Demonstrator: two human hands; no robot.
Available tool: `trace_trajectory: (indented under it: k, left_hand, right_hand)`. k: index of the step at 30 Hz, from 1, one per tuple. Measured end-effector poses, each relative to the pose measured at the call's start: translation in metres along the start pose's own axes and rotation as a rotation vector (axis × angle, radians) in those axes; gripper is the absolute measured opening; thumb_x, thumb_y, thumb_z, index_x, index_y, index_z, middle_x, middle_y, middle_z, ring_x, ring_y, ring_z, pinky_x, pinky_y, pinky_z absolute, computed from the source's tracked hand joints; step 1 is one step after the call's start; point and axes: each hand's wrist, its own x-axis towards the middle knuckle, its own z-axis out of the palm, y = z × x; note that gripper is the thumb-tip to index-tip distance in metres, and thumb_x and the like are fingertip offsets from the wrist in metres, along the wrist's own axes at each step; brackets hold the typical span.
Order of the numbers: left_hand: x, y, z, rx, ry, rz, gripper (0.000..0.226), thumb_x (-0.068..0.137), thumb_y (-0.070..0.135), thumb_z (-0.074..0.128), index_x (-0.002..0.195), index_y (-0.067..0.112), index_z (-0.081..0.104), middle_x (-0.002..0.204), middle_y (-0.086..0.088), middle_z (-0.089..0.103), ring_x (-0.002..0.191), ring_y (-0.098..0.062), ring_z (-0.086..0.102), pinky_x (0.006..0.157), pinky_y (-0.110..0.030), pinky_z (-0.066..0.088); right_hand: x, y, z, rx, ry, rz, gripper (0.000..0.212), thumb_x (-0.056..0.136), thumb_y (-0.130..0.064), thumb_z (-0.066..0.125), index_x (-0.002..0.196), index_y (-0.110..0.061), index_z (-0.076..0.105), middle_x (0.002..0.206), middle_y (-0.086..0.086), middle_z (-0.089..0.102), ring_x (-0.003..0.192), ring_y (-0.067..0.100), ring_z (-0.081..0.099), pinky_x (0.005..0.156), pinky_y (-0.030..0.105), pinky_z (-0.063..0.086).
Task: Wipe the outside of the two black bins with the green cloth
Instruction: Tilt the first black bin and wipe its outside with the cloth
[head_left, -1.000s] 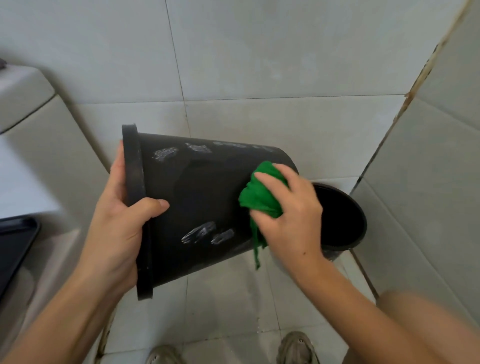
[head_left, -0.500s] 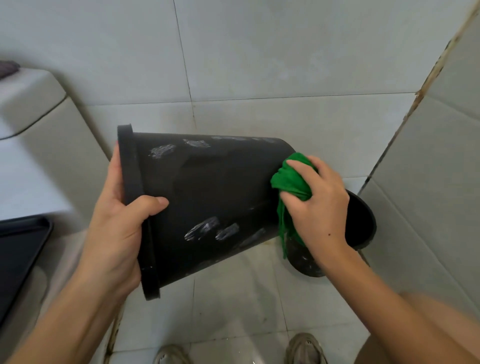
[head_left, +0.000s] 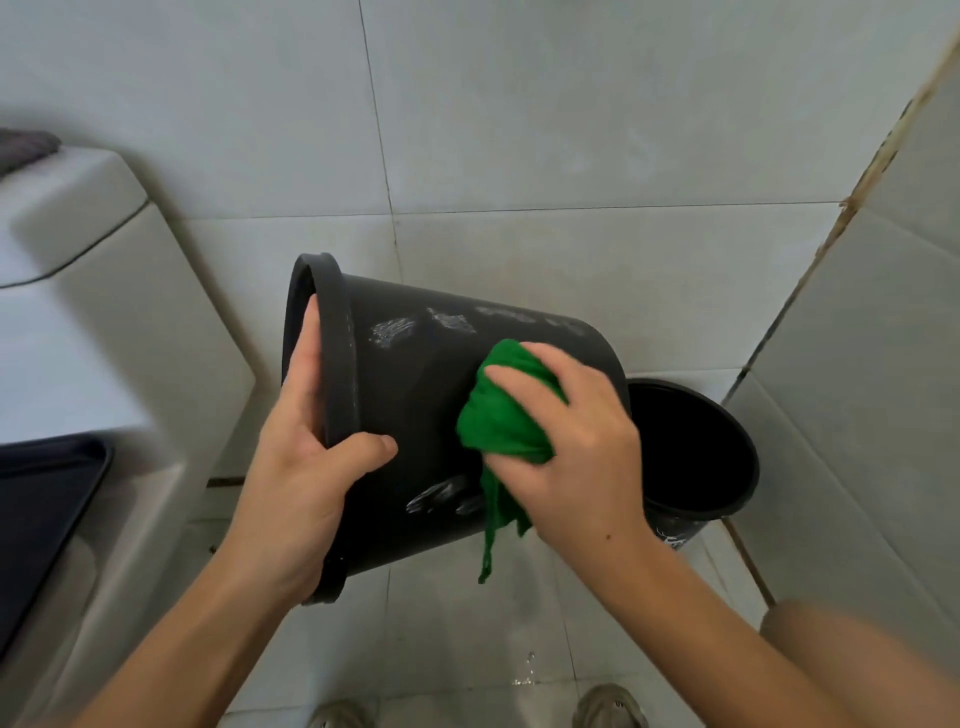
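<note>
Matt plastic bin (head_left: 415, 395), soft green cloth (head_left: 501, 410), glossy tiles (head_left: 519, 104)

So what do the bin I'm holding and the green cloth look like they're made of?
The held bin looks like matte black moulded plastic: a rolled rim, a dull sheen and pale scuff marks. The green cloth looks like soft woven or knitted fabric, bunched in folds with a limp tail; the exact fibre can't be told.

left hand (head_left: 306, 467) curled in a grip, right hand (head_left: 576, 447) clenched, forearms outstretched
</note>
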Motion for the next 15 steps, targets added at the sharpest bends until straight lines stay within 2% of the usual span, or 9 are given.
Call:
trace_trajectory:
  k: [2,4,7,11,15]
  left_hand:
    - [-0.002,0.003,-0.005,0.027,0.016,0.022,0.103,0.062,-0.009,0.050,0.150,0.042,0.029,0.133,0.006,0.062,0.118,-0.015,0.062,0.091,-0.031,0.055]
    - [-0.005,0.007,-0.012,0.037,0.033,0.044,0.103,0.061,-0.009,0.050,0.150,0.040,0.030,0.131,0.006,0.063,0.117,-0.017,0.063,0.093,-0.038,0.054]
    - [-0.007,0.007,-0.020,0.050,0.028,0.065,0.094,0.060,-0.009,0.049,0.147,0.025,0.039,0.117,0.003,0.070,0.108,-0.020,0.067,0.087,-0.044,0.054]
    - [-0.008,0.006,-0.018,0.096,-0.007,0.069,0.094,0.060,-0.010,0.050,0.147,0.023,0.037,0.121,0.003,0.068,0.113,-0.019,0.064,0.088,-0.033,0.055]
    - [-0.007,0.006,-0.015,0.115,-0.060,0.068,0.099,0.061,-0.009,0.051,0.150,0.028,0.030,0.131,0.002,0.062,0.119,-0.016,0.060,0.091,-0.030,0.054]
  right_hand:
    - [0.008,0.011,-0.008,0.071,0.003,0.208,0.052,0.066,-0.039,0.058,0.114,-0.024,0.069,0.121,-0.002,0.062,0.107,0.024,0.059,0.092,0.025,0.040]
    - [0.014,0.024,-0.016,0.131,-0.001,0.402,0.055,0.068,-0.035,0.064,0.123,-0.027,0.062,0.119,-0.011,0.059,0.110,0.017,0.057,0.092,0.024,0.040]
    - [0.019,0.038,-0.026,0.172,-0.038,0.568,0.065,0.075,-0.027,0.073,0.136,-0.023,0.050,0.120,-0.011,0.053,0.111,0.009,0.050,0.093,0.026,0.039]
    - [0.018,0.045,-0.031,0.304,-0.113,0.682,0.045,0.076,-0.026,0.075,0.114,-0.029,0.052,0.110,-0.009,0.053,0.098,0.010,0.055,0.084,0.028,0.045]
    - [0.017,0.054,-0.033,0.509,-0.180,0.817,0.043,0.077,-0.022,0.077,0.108,-0.030,0.049,0.106,-0.006,0.061,0.094,0.013,0.062,0.080,0.034,0.052]
